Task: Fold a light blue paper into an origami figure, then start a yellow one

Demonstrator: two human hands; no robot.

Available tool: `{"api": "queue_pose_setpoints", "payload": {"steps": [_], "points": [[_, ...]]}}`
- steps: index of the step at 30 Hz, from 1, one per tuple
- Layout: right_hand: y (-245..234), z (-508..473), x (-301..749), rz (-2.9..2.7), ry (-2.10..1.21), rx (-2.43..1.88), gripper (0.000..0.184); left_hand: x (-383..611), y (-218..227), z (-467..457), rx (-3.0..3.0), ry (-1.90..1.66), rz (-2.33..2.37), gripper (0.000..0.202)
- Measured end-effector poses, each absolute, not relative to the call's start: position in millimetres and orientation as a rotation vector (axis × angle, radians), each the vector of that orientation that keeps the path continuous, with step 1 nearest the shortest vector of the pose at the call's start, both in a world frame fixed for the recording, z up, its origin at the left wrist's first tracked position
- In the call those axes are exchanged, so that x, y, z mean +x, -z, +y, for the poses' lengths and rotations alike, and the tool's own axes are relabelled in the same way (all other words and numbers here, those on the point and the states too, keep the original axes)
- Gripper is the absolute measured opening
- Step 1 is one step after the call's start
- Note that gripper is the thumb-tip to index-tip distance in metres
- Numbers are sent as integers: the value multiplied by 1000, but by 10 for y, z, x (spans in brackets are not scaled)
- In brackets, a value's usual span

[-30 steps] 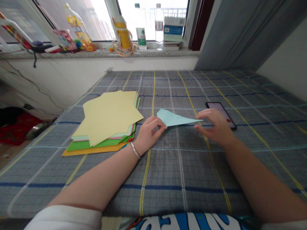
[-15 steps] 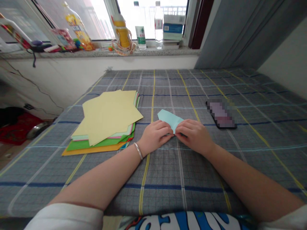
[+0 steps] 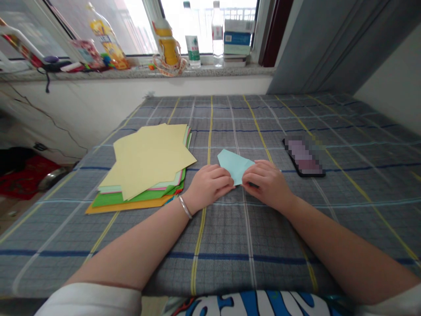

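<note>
A folded light blue paper lies on the plaid cloth in the middle of the view. My left hand has its fingers curled and pressed on the paper's left edge. My right hand pinches the paper's right part, fingers together. Both hands nearly touch each other over the paper. A silver bracelet sits on my left wrist.
A stack of coloured paper sheets, yellow on top, lies to the left. A dark phone lies to the right. Bottles and boxes line the windowsill. The plaid-covered surface drops off at the left edge.
My right hand came in from the paper's long right tip to meet my left hand. The blue paper, a long triangle before, now looks shorter and folded over.
</note>
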State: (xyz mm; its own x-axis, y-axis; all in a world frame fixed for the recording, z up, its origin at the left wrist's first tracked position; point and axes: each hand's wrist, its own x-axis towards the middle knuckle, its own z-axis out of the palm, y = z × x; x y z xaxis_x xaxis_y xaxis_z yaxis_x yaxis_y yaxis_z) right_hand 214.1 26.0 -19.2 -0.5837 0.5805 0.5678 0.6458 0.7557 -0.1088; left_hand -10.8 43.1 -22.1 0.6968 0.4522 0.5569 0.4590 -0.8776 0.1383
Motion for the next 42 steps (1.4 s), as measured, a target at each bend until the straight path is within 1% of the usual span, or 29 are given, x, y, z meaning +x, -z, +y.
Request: {"api": "queue_pose_setpoints", "payload": {"steps": [13, 16, 20, 22, 24, 25, 28, 31, 36, 37, 39, 42], "points": [[197, 258, 2167, -2362, 166, -908, 12, -188, 117, 433, -2796, 845, -646, 17], [196, 273, 2205, -2348, 157, -910, 11, -243, 103, 470, -2784, 882, -677, 15], [200, 272, 2216, -2352, 130, -918, 11, -267, 100, 501, -2803, 996, -747, 21], [204, 256, 2196, -2359, 123, -940, 10, -243, 104, 482, -2819, 995, -712, 27], [201, 233, 2172, -2367, 115, -966, 9, -205, 117, 445, -2807, 944, -663, 32], [196, 222, 2163, -2380, 105, -971, 9, -186, 126, 425, -2791, 902, -652, 30], [179, 206, 2160, -2432, 46, -982, 9, -153, 162, 387, -2737, 756, -654, 15], [186, 236, 2213, -2391, -45, -1091, 10, -171, 189, 397, -2717, 685, -672, 18], [286, 373, 2395, -2210, -276, -1311, 25, -252, 178, 474, -2797, 619, -722, 23], [311, 401, 2429, -2177, -304, -1345, 25, -265, 169, 485, -2807, 582, -708, 23], [360, 447, 2477, -2118, -298, -1458, 20, -281, 148, 496, -2809, 498, -681, 21], [417, 489, 2503, -2081, -302, -1550, 25, -280, 132, 490, -2779, 391, -709, 16]]}}
